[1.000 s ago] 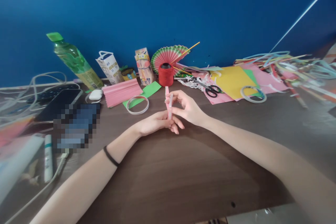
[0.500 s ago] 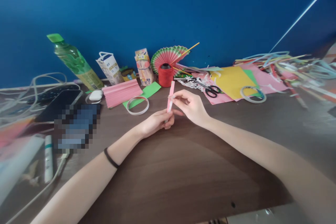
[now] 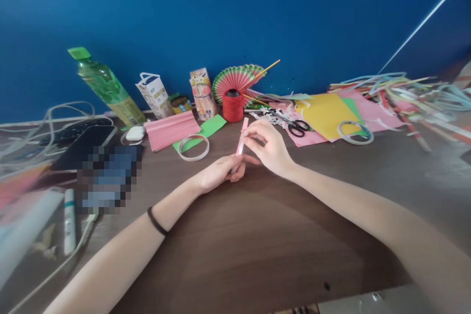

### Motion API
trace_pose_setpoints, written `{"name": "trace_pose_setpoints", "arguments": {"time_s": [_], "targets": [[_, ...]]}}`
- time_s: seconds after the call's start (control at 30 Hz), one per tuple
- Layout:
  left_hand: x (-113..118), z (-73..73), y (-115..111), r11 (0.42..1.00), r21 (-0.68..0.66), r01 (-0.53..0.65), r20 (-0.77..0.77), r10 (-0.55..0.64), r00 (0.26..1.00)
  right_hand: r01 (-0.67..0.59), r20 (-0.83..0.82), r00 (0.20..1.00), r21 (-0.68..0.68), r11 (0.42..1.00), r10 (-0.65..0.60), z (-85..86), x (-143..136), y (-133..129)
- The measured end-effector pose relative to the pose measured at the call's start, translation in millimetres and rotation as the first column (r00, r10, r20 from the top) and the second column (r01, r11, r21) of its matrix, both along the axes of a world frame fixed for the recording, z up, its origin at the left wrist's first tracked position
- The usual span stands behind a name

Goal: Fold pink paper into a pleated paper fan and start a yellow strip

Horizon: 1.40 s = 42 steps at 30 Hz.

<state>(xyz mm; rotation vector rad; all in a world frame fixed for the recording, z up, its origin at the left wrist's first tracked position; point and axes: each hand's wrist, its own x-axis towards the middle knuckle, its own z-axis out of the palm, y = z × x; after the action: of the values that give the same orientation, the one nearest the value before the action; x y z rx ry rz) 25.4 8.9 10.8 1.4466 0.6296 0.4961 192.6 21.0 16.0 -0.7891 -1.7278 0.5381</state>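
A narrow pink folded paper strip (image 3: 244, 130) with a white band along its face stands up between my hands. My left hand (image 3: 228, 168) is closed round its lower end, thumb in front and fingers curled behind. The thumb and forefinger of my right hand (image 3: 265, 143) are pinched at the strip's right edge, partway up. Whether they grip the white band or the paper itself is too small to tell. Left of the strip lies a roll of tape (image 3: 193, 158), partly over green paper (image 3: 211, 126). A red spool of thread (image 3: 233, 109) stands just behind.
Pleated pink paper (image 3: 172, 130) lies at left, near a green bottle (image 3: 106, 86) and a phone (image 3: 110, 176). A pink and green folded fan (image 3: 231, 79) leans at the wall. Scissors (image 3: 299, 128), yellow paper (image 3: 324, 113), another tape roll (image 3: 355, 141) and drinking-straw-like strips (image 3: 408, 95) lie right.
The strip's top has tipped a little to the right and lower. My right hand has shifted slightly, still pinched at the strip. My left hand keeps its hold.
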Motion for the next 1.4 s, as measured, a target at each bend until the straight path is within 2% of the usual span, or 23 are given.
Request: {"name": "trace_pose_setpoints", "arguments": {"time_s": [0.33, 0.93, 1.4], "targets": [[0.2, -0.6, -2.3, 0.991, 0.136, 0.009, -0.072, 0.001, 0.997, 0.116, 0.101, 0.987, 0.113, 0.987, -0.127, 0.4, 1.6, 0.1], [1.7, 6.3, -4.5, 0.974, 0.222, 0.042, -0.140, -0.011, 0.990, 0.097, 0.095, 0.990, 0.105, 0.990, -0.107, 0.1, 1.2, -1.3], [1.7, 4.9, -4.9, 0.973, 0.229, 0.027, -0.137, 0.005, 0.991, 0.101, 0.095, 0.989, 0.108, 0.989, -0.111, -0.7, 0.8, -1.3]]}}
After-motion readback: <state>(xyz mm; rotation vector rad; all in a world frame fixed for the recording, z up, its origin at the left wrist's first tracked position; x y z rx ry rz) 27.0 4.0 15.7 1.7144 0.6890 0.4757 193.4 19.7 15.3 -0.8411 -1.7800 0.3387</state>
